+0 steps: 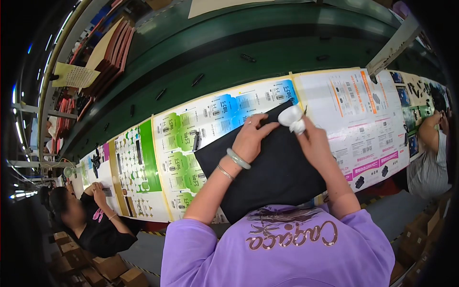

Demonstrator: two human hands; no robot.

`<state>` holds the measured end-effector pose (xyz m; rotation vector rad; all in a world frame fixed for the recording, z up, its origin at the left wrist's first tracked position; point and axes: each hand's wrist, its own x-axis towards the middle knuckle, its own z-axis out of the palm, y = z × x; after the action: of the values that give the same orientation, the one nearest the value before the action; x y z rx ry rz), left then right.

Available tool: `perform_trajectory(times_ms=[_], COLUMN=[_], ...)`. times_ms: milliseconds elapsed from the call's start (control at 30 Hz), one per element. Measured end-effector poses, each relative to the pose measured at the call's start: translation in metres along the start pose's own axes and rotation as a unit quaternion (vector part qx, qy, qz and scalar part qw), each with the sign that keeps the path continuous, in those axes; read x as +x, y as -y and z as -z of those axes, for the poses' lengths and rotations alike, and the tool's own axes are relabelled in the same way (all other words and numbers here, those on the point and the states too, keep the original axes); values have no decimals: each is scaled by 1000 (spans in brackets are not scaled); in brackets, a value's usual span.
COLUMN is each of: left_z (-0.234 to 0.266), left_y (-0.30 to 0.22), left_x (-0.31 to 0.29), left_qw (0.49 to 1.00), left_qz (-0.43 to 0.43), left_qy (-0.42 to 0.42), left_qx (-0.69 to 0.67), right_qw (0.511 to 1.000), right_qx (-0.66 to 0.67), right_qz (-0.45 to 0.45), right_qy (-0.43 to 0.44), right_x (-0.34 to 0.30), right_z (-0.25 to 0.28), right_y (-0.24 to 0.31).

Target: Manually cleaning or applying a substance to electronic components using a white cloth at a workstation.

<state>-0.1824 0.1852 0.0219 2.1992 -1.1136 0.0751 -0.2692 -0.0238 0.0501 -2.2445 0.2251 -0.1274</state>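
Observation:
A black cloth (267, 172) lies over the table's near edge and my lap. My left hand (248, 141), with bangles at the wrist, rests on the cloth's upper part; its thumb and forefinger are apart and point toward the right hand. My right hand (313, 143) is closed on a crumpled white cloth or tissue (290, 117) at the cloth's far right corner. Whether something small sits inside the white wad is hidden. A small dark device (196, 140) lies on the table left of the black cloth.
Printed sheets (229, 107) cover the worktable. Beyond it runs a green conveyor belt (220, 62) carrying several small black devices (198, 79). A metal post (394, 45) stands at the far right. A co-worker (91, 215) sits at left, another person (430, 153) at right.

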Motion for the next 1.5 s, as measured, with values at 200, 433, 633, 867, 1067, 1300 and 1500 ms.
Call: perform_trajectory(times_ms=[200,433,633,867,1067,1300,1500], left_z=[6,-14,-19,-21,17,69,55], left_y=[9,3,7,7,79,187,202], left_x=[7,-5,-3,-6,36,104,132], left_qw=[997,993,995,992,991,957,966], left_qz=[-47,95,66,101,91,99,97], left_qy=[60,-31,-61,-46,-79,-113,18], left_qx=[23,-56,-36,-64,59,249,238], right_qw=[1000,999,994,990,995,991,991], right_qx=[11,-13,-93,-125,-86,-129,-126], right_qz=[-20,26,40,37,16,17,21], right_qy=[16,27,47,52,44,35,38], right_x=[-8,-16,-4,-6,0,-1,0], right_z=[13,-3,-21,-28,-23,-26,-24], right_y=[8,14,9,-5,-12,-8,-4])
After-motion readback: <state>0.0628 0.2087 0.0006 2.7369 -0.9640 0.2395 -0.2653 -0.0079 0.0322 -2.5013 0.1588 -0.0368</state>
